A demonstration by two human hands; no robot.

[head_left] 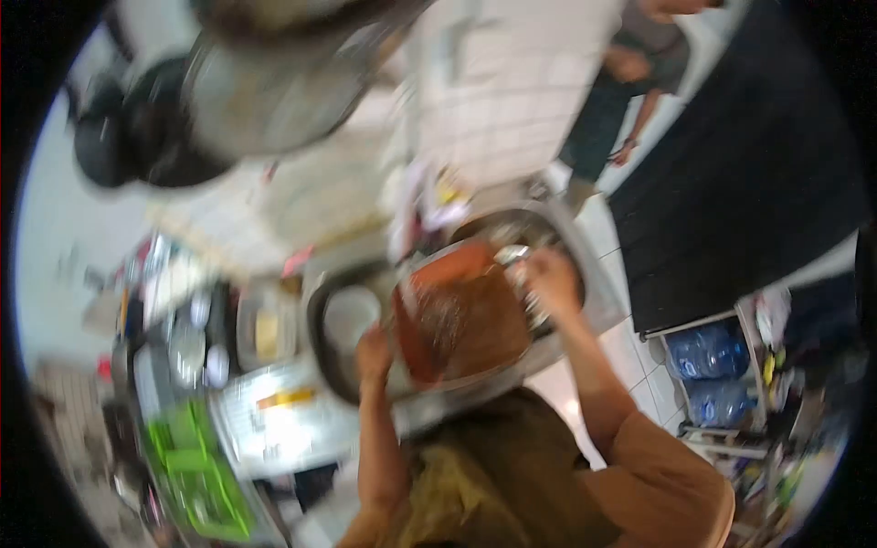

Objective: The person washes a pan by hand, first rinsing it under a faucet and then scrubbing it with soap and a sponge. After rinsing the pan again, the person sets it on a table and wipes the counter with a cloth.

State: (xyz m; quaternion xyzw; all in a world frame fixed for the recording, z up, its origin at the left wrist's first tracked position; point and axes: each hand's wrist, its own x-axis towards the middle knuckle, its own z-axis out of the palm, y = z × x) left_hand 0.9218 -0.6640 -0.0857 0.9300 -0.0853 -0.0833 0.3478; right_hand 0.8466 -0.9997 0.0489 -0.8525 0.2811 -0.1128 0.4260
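Observation:
An orange-brown plastic tub [466, 333], wet and shiny on its surface, is tilted over the middle of a double-bowl metal sink [598, 297]. My left hand [373, 356] is closed at the tub's left edge, its fingers blurred. At the upper right side of the tub, my right hand [548, 279] is bent closed over the right bowl. Something pale and shiny [514, 256] shows beside its fingers, too smeared to name. A round whitish bowl [352, 313] lies in the left sink bowl, just beyond my left hand.
Left of the sink are a ridged metal drainboard [288, 429], a clear container [265, 329] and a green rack [196, 475]. Large pans [274, 96] hang at upper left. Another person [630, 82] stands beyond, near a black panel [740, 183]. Blue water jugs [708, 352] sit on a shelf at right.

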